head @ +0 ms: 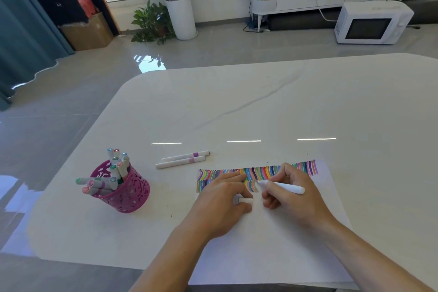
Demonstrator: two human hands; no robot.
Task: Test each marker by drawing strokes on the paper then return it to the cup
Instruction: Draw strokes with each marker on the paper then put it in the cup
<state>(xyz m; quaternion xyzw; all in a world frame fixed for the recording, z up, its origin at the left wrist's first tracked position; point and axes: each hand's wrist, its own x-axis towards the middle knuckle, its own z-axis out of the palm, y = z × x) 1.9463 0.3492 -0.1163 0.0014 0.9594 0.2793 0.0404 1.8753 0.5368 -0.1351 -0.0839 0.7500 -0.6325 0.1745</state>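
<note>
A white sheet of paper (272, 249) lies on the table, its top edge filled with rows of coloured strokes (260, 172). My right hand (291, 197) grips a white marker (284, 187), its tip touching the paper at the end of the second row. My left hand (222, 199) rests flat on the paper and pinches the marker's white cap (245, 200) under the thumb. A purple cut-out cup (125, 189) stands to the left, holding several capped markers (116, 168).
Two white markers with purple bands (182, 159) lie on the white table (260, 106) between the cup and the paper. Beyond the table are grey floor, potted plants (166, 7), a white microwave (372, 22) and a cardboard box (87, 31).
</note>
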